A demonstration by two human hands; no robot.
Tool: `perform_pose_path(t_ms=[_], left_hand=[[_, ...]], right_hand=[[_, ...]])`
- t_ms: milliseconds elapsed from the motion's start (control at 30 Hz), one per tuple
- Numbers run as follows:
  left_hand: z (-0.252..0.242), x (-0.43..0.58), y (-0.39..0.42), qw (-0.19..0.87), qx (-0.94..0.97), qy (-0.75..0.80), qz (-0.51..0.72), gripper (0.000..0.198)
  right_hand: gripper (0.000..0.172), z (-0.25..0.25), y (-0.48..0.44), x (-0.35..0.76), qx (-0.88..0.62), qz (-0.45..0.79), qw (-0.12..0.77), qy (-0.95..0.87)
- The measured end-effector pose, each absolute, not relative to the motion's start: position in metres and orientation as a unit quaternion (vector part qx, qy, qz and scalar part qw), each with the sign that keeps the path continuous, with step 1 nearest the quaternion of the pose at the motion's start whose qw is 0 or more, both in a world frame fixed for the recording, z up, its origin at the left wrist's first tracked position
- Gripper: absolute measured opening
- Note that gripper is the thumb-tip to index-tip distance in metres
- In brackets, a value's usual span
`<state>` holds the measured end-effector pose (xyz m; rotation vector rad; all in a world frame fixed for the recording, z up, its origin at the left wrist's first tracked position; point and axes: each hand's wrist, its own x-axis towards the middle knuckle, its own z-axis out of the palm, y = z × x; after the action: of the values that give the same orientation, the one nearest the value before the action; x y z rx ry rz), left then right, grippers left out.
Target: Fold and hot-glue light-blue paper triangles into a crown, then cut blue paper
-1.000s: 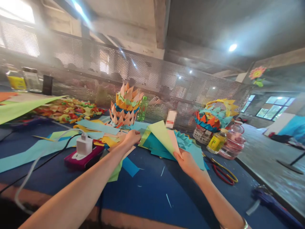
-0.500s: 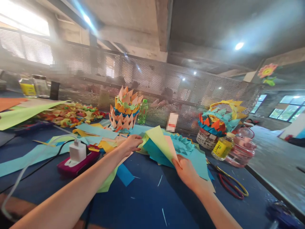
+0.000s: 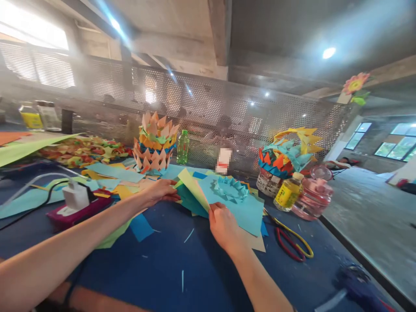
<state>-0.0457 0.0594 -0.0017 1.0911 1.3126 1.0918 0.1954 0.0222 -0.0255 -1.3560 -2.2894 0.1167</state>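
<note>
My right hand [image 3: 225, 226] pinches the near corner of a yellow-green sheet of paper [image 3: 194, 187], which is lifted and slanted. Under it a teal sheet [image 3: 190, 201] shows. My left hand [image 3: 161, 190] is beside the left edge of these sheets, fingers stretched out; whether the fingertips touch the paper I cannot tell. Just right of the lifted sheets, a ring of pointed folded light-blue paper [image 3: 243, 193] lies on a light-blue sheet [image 3: 248, 216]. More paper pokes out beneath that sheet.
A tiered folded-paper basket [image 3: 152, 158] and a green bottle [image 3: 183, 147] stand behind. On the right are another paper basket [image 3: 272, 184], a yellow-labelled bottle [image 3: 288, 193], a pink jug [image 3: 314, 199], scissors [image 3: 294, 242] and a glue gun [image 3: 357, 286]. A power strip [image 3: 69, 213] lies left.
The view has turned slightly right. My right hand has moved left over the pile with the yellow-green sheet's corner, uncovering more of the light-blue ring. My left hand stays near the sheets' left edge.
</note>
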Motion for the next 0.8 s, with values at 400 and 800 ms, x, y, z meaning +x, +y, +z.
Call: perform_pose_path(t_ms=[400,800], left_hand=[[0.003,-0.045,0.056,0.479,0.478,0.576,0.459,0.075],[0.005,-0.046,0.055,0.455,0.510,0.536,0.495,0.068]], right_hand=[[0.027,-0.021,0.028,0.201,-0.538,0.031,0.257,-0.802],[0.025,-0.034,0.041,0.212,-0.513,0.039,0.267,-0.815]])
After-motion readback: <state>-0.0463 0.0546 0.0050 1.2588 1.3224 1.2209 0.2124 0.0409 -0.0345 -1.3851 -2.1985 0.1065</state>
